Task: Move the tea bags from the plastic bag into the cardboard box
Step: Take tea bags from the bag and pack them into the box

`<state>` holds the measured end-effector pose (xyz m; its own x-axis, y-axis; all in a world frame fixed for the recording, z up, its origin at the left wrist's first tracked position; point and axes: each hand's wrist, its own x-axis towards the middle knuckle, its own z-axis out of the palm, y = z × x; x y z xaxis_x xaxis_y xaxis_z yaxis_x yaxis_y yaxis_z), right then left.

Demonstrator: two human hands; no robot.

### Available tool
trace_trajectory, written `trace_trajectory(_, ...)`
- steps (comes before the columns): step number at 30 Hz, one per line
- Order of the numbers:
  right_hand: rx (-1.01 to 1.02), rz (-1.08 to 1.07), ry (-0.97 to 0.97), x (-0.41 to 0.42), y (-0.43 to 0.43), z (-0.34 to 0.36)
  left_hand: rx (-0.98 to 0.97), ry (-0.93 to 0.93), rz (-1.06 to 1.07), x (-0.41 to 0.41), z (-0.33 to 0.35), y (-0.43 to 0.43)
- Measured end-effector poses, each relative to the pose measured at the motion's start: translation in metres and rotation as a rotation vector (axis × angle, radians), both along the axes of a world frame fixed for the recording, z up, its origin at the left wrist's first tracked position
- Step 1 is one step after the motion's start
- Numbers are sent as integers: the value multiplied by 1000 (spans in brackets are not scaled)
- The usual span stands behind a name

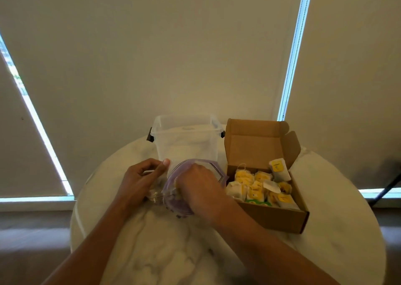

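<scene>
My left hand (141, 180) pinches plastic bag (171, 204) edge at its 9 o'clock. My right hand (199, 189) inside bag, fingers hidden, grip unclear. Cardboard box (277, 218) at 3 o'clock, holds tea bags (258, 189).

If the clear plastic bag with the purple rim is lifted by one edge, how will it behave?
Probably floppy: the clear plastic bag with the purple rim is crumpled, and its mouth bends where the left hand holds it. Likely light, being thin film. It may sag shut once released.
</scene>
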<state>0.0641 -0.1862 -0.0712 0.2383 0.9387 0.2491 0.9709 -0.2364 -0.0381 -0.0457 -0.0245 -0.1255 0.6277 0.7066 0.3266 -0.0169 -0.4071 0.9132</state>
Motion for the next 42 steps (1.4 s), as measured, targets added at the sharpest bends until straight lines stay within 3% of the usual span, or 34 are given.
trace_trajectory(6,243,-32,77,8,-1,-1,-17,-12,16,1,0,0)
trace_trajectory(11,452,13,513,25,-30,15,-43,3,44,0,0,0)
trace_trajectory(19,543,94,947,66,-74,34,-51,-3,74,1,5,-7)
trace_trajectory(25,753,79,839,99,-104,36,-72,-7,72,0,4,-8)
trace_trajectory(42,764,-83,734,140,-133,12,-27,-15,66,-4,7,-13)
